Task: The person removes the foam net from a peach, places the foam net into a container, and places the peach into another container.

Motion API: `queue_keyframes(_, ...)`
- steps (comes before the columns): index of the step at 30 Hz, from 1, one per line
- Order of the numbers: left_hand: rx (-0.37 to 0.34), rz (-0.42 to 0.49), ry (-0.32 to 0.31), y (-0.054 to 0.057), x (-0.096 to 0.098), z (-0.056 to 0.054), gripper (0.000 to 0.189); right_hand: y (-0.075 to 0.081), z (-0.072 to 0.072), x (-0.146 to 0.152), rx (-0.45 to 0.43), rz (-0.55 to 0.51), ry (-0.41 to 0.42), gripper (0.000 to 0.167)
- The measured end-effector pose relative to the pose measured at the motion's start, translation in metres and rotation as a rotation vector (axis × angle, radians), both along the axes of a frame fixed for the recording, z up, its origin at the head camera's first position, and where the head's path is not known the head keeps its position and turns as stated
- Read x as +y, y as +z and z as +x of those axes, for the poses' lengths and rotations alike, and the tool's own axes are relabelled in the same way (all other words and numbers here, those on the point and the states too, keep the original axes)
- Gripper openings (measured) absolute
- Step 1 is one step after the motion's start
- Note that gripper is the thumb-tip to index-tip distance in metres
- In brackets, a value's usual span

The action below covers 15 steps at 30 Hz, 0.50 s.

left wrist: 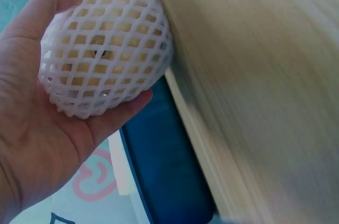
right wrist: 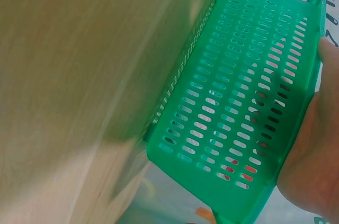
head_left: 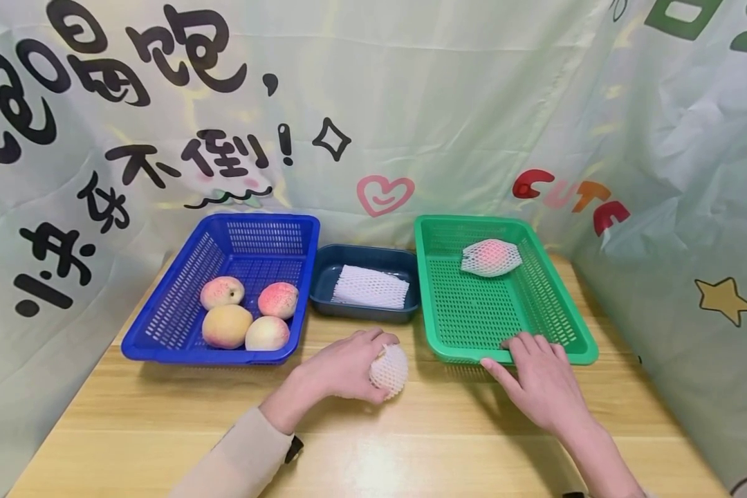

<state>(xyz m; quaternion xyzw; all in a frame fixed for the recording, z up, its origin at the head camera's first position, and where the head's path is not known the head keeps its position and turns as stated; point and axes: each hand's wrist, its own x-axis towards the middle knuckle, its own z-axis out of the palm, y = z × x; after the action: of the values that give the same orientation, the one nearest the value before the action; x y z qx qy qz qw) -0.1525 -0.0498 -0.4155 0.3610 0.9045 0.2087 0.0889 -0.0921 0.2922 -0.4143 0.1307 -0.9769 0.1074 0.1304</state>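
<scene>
My left hand [head_left: 355,366] grips a peach in a white foam net [head_left: 389,371] over the table, between the two baskets and nearer to me. In the left wrist view, yellowish skin shows through the mesh of the netted peach [left wrist: 106,49], with thumb and fingers curled round its sides. At the front rim of the green basket [head_left: 432,304], my right hand [head_left: 538,380] holds on, fingers over the edge and thumb by the rim. The right wrist view has the slotted front wall of the green basket [right wrist: 233,91] beside that hand. Another netted peach [head_left: 492,257] lies inside, toward the back.
On the left stands a blue basket [head_left: 137,349] with several bare peaches [head_left: 227,325]. Between the baskets, a dark blue tray [head_left: 367,315] holds flat white foam nets [head_left: 371,287]. A printed curtain [head_left: 473,104] hangs behind the wooden table [head_left: 348,456].
</scene>
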Motion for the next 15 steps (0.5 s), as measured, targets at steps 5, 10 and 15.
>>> queue_keyframes(5,0.0,0.058,0.039,0.002,-0.002,0.001,0.084,-0.001,0.0,0.0,-0.005,0.001,-0.003,0.049)
queue_keyframes(10,-0.019,0.167,0.073,0.007,-0.006,0.003,0.08,-0.002,-0.001,0.0,-0.014,-0.003,-0.005,0.05)
queue_keyframes(15,-0.038,0.305,0.109,0.016,-0.008,0.005,0.08,-0.001,-0.001,0.0,-0.014,-0.029,-0.011,0.05)
